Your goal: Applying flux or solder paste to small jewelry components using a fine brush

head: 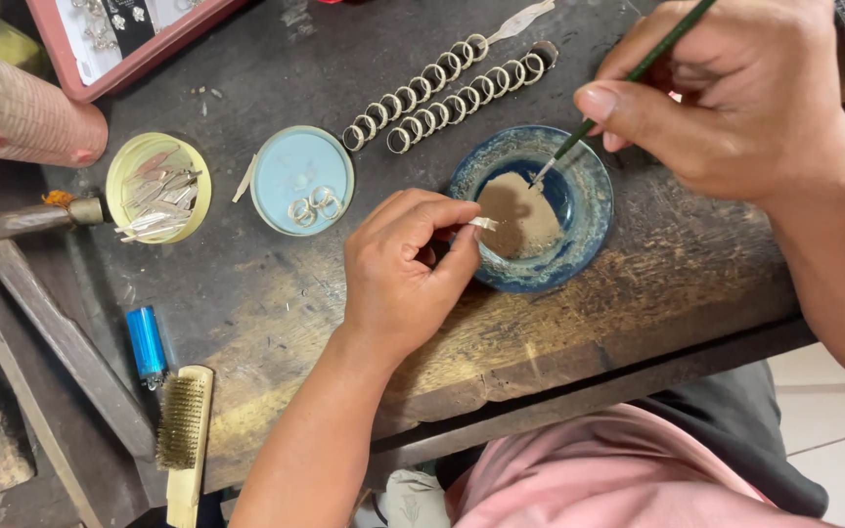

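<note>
The left hand (398,269) is pinched shut, thumb and forefinger gripping a small pale metal piece (484,224) that pokes out at the 9 o'clock edge of the blue glazed dish (584,230). The right hand (735,93) is closed in a writing grip around a thin green-handled brush (638,68), whose tip dips into the tan paste (518,217) lying in the dish.

The dish sits on the dark, worn wooden bench (276,293). At 12 o'clock from it, two rows of silver rings (452,88) lie strung side by side. At 9 o'clock rests a light blue lid (302,181) holding a few rings, and farther the same way a yellow lid (158,186) filled with flat metal strips. At 7 o'clock from the left hand lie a blue lighter (147,344) and a wire brush (184,440) near the bench edge.
</note>
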